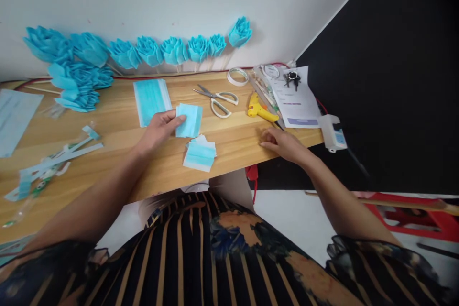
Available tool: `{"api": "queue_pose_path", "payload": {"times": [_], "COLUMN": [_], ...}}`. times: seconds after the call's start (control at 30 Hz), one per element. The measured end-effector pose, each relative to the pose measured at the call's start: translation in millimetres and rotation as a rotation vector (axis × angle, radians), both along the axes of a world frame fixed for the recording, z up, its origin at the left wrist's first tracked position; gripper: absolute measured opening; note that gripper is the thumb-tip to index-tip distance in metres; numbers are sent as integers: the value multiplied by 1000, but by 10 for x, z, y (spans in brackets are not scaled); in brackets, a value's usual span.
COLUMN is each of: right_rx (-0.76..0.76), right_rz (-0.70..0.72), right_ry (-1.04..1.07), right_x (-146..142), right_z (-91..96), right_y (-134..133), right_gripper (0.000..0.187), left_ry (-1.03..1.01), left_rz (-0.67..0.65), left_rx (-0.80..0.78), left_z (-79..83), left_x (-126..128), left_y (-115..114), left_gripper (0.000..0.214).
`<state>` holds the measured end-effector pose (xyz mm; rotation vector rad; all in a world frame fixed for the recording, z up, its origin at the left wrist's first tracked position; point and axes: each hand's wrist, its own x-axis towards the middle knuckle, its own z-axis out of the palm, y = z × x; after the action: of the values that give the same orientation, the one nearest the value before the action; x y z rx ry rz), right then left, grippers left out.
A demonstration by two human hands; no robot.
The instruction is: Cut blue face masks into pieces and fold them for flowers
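My left hand (pixel 160 127) holds a small light-blue cut piece of mask fabric (pixel 190 120) by its left edge, just above the wooden table (pixel 118 153). A small stack of similar blue pieces (pixel 200 154) lies right below it. My right hand (pixel 283 144) rests on the table's front edge, fingers curled down loosely, holding nothing. It is close to a yellow glue gun (pixel 260 108). White-handled scissors (pixel 218 99) lie beyond the held piece. A whole blue face mask (pixel 151 100) lies flat to the left of the scissors.
Several blue fabric flowers on sticks (pixel 150 50) lean against the white wall. A tape roll (pixel 237 76), keys on a paper sheet (pixel 296 98) and a white device (pixel 333 134) sit at the right end. Cut strips and scraps (pixel 53 160) lie at the left.
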<state>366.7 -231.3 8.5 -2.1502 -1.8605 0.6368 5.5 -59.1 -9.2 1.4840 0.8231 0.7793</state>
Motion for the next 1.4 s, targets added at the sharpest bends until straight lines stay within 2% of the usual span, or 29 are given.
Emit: {"api": "queue_pose_path", "payload": {"times": [0.27,0.7,0.93,1.07,1.4], "right_rx": [-99,-71,-131,-112,-4], "right_rz": [88,106,138,156,190], "right_ry": [-76,-211,-195,-239,-438], "right_x": [8,-40,-46,-31,-102], "right_z": [42,6,56,37,-109], "right_y": [100,90,150,175,83], "right_gripper": [12,16,13,11,25], "left_ry": [13,-1,-12,-11,-1], "left_rz": [-1,11,5,6,-1], "left_rx": [-22,7,28,47,47], "left_z": [-3,-19,7,27,1], "left_x": [3,25,31,35,34], "left_y": [18,32,34,34,35], "left_gripper": [42,43,42,42,41]}}
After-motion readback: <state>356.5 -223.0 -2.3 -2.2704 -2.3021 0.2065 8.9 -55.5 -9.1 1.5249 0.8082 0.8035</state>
